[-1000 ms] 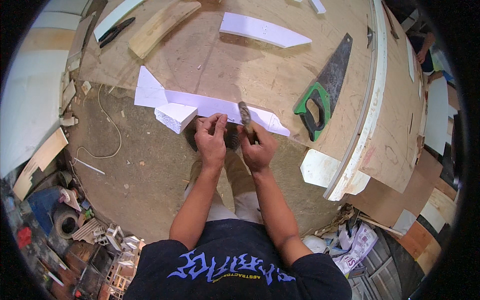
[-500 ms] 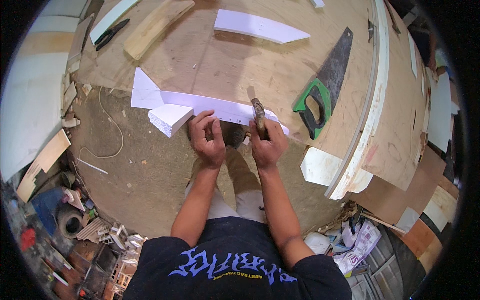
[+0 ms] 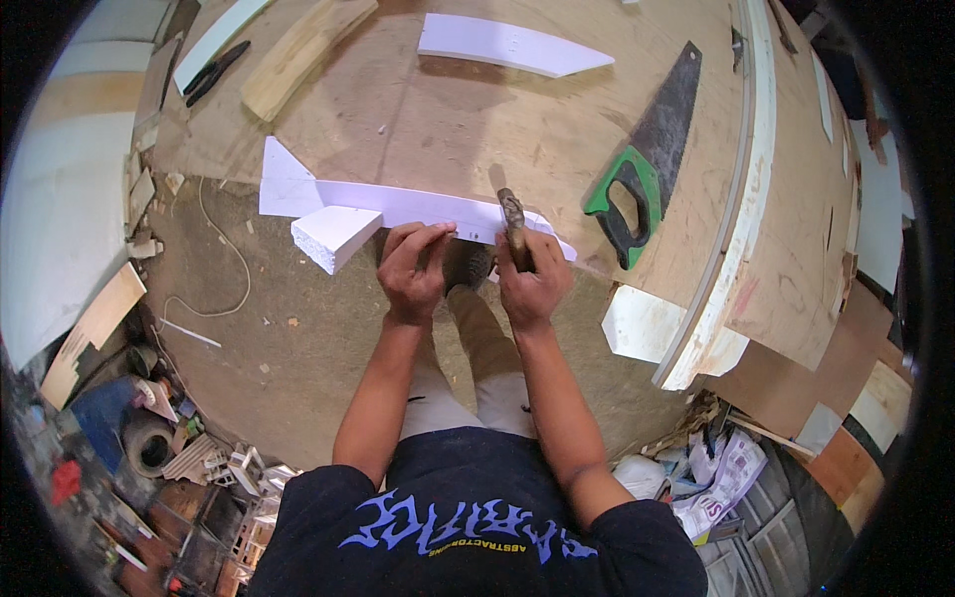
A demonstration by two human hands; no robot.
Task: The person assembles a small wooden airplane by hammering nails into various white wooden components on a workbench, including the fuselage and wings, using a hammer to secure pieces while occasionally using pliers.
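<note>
Curve-ended white board (image 3: 408, 205) laid along near edge of plywood bench (image 3: 557, 139), 12 o'clock. Rough brown hammer-like tool (image 3: 511, 213) gripped in curled right hand (image 3: 535, 284); left hand (image 3: 410, 274): thumb and forefinger pinched, contents unclear.

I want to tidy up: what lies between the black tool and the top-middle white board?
In the head view, a bare wooden piece lies between them.
</note>
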